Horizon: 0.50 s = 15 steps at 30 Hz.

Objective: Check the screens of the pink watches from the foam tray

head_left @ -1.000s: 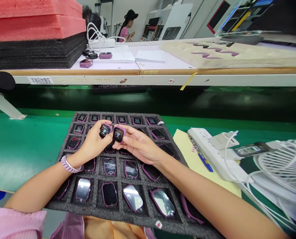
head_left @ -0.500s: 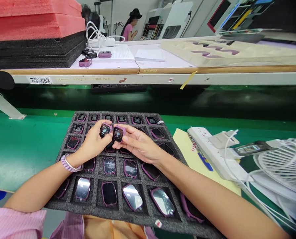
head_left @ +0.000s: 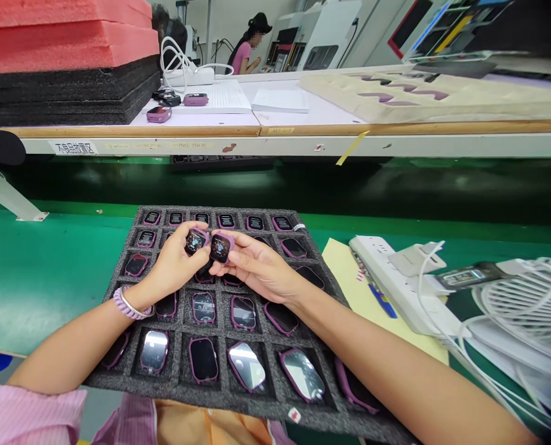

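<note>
Over a dark grey foam tray I hold two purple smartwatch bodies side by side, both without straps. My left hand is closed on one smartwatch, its screen lit with a dial. In my right hand the other smartwatch is pinched between thumb and fingers, its face lit as well. The two watches nearly touch. Beneath them the tray's square pockets hold several more purple watches, such as a dark-faced one near the front. Screens in the back row show lines of text. My hands hide some middle pockets.
To the right lie a white power strip, cables, a blue pen and yellow paper. A raised shelf crosses behind, bearing red and black foam blocks, two watches and a cream tray. A co-worker is beyond.
Both hands keep their hold on the two watches in nearly the same place. The view shifts very slightly, and the co-worker in the background has moved a little.
</note>
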Tool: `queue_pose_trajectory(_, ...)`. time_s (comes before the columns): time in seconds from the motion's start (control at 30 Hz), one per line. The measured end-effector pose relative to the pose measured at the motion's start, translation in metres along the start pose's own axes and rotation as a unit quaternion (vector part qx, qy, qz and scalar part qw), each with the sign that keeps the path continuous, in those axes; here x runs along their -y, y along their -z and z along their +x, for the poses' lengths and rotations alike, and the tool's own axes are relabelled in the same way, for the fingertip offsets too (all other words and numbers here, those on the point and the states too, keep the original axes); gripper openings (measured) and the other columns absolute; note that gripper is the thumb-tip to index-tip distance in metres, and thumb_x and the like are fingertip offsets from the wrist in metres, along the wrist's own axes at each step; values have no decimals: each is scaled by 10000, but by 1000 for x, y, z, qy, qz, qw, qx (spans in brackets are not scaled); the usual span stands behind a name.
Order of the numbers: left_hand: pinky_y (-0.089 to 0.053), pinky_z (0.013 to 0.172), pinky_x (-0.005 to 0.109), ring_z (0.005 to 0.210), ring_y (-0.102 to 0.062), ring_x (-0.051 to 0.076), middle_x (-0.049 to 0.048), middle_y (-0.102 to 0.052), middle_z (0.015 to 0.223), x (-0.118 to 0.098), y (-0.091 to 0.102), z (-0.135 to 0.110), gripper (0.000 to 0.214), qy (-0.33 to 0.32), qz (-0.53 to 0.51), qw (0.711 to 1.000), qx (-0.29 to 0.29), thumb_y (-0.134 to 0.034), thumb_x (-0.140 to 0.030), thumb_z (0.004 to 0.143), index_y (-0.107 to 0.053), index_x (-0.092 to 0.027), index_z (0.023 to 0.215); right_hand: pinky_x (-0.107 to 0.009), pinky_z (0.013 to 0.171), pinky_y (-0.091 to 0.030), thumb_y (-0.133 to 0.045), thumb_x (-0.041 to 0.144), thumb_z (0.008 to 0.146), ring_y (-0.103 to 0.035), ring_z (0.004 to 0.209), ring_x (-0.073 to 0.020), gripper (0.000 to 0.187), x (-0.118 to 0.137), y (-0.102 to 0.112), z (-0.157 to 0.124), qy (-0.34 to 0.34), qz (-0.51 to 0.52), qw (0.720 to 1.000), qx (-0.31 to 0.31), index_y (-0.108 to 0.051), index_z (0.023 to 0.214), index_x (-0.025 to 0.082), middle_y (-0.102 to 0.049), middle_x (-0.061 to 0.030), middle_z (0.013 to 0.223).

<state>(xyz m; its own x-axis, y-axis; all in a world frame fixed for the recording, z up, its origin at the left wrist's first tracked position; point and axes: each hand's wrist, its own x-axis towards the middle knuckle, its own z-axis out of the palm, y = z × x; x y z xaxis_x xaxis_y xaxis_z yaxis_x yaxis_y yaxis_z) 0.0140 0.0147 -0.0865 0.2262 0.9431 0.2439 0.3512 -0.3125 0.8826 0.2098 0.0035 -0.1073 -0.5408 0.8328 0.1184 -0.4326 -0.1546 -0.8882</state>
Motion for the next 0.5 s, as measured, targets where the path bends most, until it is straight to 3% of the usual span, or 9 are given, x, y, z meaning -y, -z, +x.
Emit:
queue_pose_trajectory(0.23,-509,909,310,1071,-621,200,79,-672,1180,1,1,0,374,1,5,1000,4,-607,-303,834,-601,-172,1184,-381,897,-581,-879,442,885,-718,903,-229,580,-2,1,0,0,-9,1000,0,-575,1318,205,-709,-53,990)
queue_pose_trajectory(0.5,-501,956,323,1057,-627,193,80,-678,1169,1,0,0,379,-1,-3,1000,5,-610,-267,821,-598,-161,1185,-333,885,-579,-880,392,899,-717,890,-201,532,0,0,0,2,12,1000,9,-587,1302,206,-711,-51,992)
